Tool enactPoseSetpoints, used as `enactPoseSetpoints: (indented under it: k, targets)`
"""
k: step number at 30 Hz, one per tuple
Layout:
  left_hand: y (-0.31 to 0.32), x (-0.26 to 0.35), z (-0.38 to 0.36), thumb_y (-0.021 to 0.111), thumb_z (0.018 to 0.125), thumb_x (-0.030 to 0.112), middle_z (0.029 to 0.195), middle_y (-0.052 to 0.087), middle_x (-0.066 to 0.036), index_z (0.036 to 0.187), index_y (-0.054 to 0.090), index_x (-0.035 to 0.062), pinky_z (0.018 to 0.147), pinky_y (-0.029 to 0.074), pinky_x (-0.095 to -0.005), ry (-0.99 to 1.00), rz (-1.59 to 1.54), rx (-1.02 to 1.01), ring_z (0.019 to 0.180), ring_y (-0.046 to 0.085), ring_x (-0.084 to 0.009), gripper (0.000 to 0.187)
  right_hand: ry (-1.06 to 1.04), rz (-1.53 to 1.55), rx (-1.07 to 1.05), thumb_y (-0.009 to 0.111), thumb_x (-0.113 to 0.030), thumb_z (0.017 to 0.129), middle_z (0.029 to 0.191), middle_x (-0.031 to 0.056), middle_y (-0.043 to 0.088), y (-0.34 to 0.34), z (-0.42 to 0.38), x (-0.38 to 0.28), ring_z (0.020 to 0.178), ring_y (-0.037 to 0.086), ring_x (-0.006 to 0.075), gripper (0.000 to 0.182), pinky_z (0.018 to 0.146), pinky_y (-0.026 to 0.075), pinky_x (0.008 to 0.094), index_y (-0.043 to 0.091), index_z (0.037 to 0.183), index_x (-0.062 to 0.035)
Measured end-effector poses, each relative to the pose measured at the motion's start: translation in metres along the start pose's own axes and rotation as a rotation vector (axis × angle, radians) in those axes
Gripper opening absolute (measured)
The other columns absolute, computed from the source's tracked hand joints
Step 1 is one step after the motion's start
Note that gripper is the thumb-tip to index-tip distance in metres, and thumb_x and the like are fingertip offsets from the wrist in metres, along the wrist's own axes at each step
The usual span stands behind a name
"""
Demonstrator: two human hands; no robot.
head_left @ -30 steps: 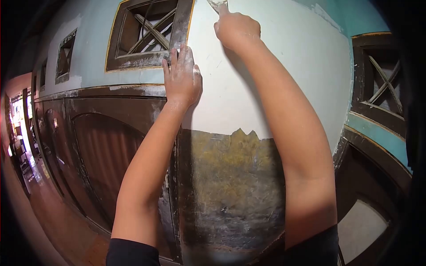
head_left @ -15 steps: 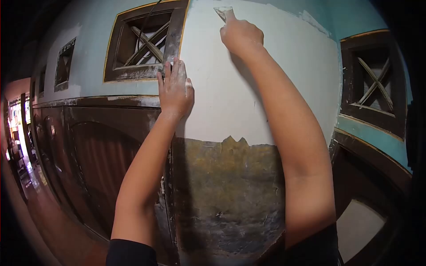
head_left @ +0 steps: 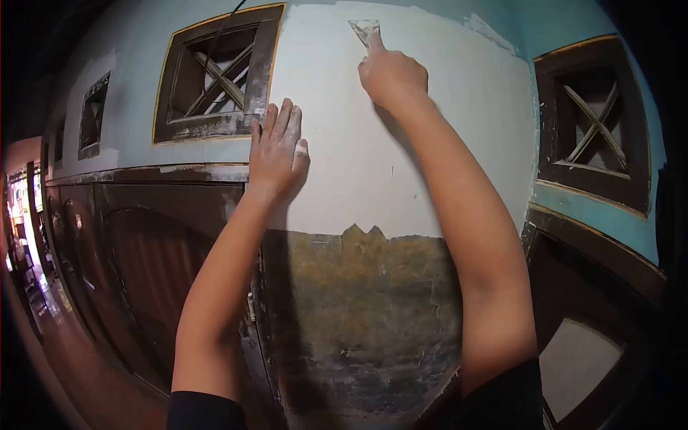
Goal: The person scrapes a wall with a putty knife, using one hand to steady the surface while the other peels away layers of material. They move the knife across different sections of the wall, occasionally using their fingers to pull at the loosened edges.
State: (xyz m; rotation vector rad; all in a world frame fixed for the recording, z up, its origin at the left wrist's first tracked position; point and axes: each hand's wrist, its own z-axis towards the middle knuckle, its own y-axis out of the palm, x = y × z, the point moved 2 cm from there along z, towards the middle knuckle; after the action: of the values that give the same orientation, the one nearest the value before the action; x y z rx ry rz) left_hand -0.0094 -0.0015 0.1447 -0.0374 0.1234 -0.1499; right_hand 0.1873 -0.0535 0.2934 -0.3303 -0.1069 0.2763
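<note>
My right hand is closed round a putty knife, its wide blade lying against the white upper wall with the index finger stretched along it. White dust or filler marks the blade. To the left, my left hand lies open on the wall, fingers up and slightly apart, at the lower right corner of a dark window frame. Whitish powder covers its fingers, and a pale band wraps the thumb. The putty knife's handle is hidden in my right hand.
Below the white coat is a rough brown-grey patch of wall with a jagged top edge. Dark wooden panelling runs along the left. Another crossed-slat window is in the right wall, and a bright opening shows at far left.
The view has shifted slightly, bringing the wall and windows leftward. Against the wall, my right hand and the putty knife have moved a little right and down. My left hand sits slightly further from the window frame.
</note>
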Motion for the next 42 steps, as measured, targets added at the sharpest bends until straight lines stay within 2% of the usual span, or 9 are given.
enactPoseSetpoints:
  k: [8,10,14,19,26,28,32,35,42]
  targets:
    - [0.005,0.022,-0.029,0.047,0.093,0.028,0.164,0.02,-0.018,0.153,0.032,0.0011,0.121,0.012,-0.0583,0.011,0.027,-0.079,0.152,0.012,-0.0415,0.068,0.051,0.259,-0.024,0.048,-0.031,0.098,0.086,0.0203,0.07,0.032,-0.152,0.061,0.085,0.067,0.0437,0.039,0.077,0.051,0.0555,0.046,0.132,-0.0117]
    - [0.012,0.037,-0.056,0.049,0.092,0.028,0.164,0.02,-0.019,0.153,0.033,0.0013,0.12,0.012,-0.061,0.067,0.001,-0.104,0.152,0.011,-0.0435,0.069,0.142,0.348,-0.15,0.049,-0.031,0.098,0.089,0.0206,0.07,0.04,-0.205,0.064,0.088,0.066,0.0437,0.038,0.079,0.051,0.055,0.048,0.13,-0.012]
    - [0.013,0.066,-0.114,0.052,0.089,0.029,0.164,0.02,-0.017,0.153,0.035,0.0047,0.119,0.011,-0.0625,0.07,-0.041,-0.243,0.152,0.012,-0.0424,0.07,0.13,0.615,0.047,0.058,-0.022,0.093,0.11,0.0209,0.069,0.089,-0.326,0.069,0.093,0.066,0.0444,0.037,0.081,0.052,0.0522,0.054,0.129,-0.0116]
    - [0.022,0.075,-0.181,0.054,0.089,0.035,0.165,0.019,-0.015,0.153,0.036,0.0052,0.119,0.009,-0.0626,0.032,-0.056,-0.317,0.153,0.01,-0.0409,0.073,0.268,0.633,-0.034,0.063,-0.017,0.091,0.115,0.0181,0.069,0.151,-0.457,0.058,0.098,0.068,0.04,0.039,0.081,0.056,0.0462,0.055,0.129,-0.0082]
    - [0.023,0.075,-0.207,0.055,0.089,0.039,0.165,0.019,-0.016,0.152,0.037,0.0027,0.118,0.007,-0.0647,0.114,-0.044,-0.312,0.153,0.009,-0.0423,0.075,0.271,0.701,-0.038,0.064,-0.017,0.092,0.12,0.0176,0.067,0.137,-0.448,0.06,0.101,0.067,0.0409,0.041,0.083,0.055,0.0464,0.054,0.131,-0.0094]
    - [0.028,0.076,-0.217,0.06,0.087,0.042,0.167,0.016,-0.012,0.153,0.038,0.0083,0.117,0.009,-0.0668,0.097,0.008,-0.321,0.153,0.008,-0.0401,0.078,0.287,0.73,-0.047,0.063,-0.017,0.093,0.121,0.0184,0.066,0.133,-0.452,0.061,0.103,0.066,0.0411,0.041,0.085,0.054,0.0461,0.053,0.132,-0.0096]
    - [0.029,0.084,-0.223,0.059,0.087,0.045,0.167,0.013,-0.012,0.154,0.036,0.0074,0.115,0.007,-0.0709,0.089,-0.046,-0.344,0.153,0.005,-0.0408,0.081,0.257,0.829,-0.069,0.06,-0.016,0.095,0.123,0.0202,0.065,0.137,-0.466,0.064,0.105,0.065,0.0415,0.039,0.087,0.053,0.0446,0.052,0.132,-0.0083]
    - [0.021,0.085,-0.188,0.058,0.088,0.046,0.167,0.015,-0.012,0.155,0.035,0.0096,0.115,0.007,-0.0712,0.128,-0.017,-0.387,0.154,0.005,-0.04,0.079,0.282,0.909,-0.103,0.058,-0.014,0.094,0.121,0.0229,0.063,0.127,-0.456,0.066,0.109,0.064,0.0412,0.04,0.093,0.05,0.0438,0.052,0.132,-0.0022]
    - [0.008,0.049,-0.09,0.052,0.092,0.031,0.165,0.021,-0.012,0.154,0.038,0.0172,0.118,0.01,-0.0662,0.118,0.08,-0.205,0.152,0.014,-0.0416,0.066,0.178,0.92,-0.131,0.059,-0.008,0.087,0.121,0.0207,0.065,0.112,-0.411,0.073,0.107,0.064,0.0406,0.044,0.091,0.052,0.044,0.057,0.131,-0.0067]
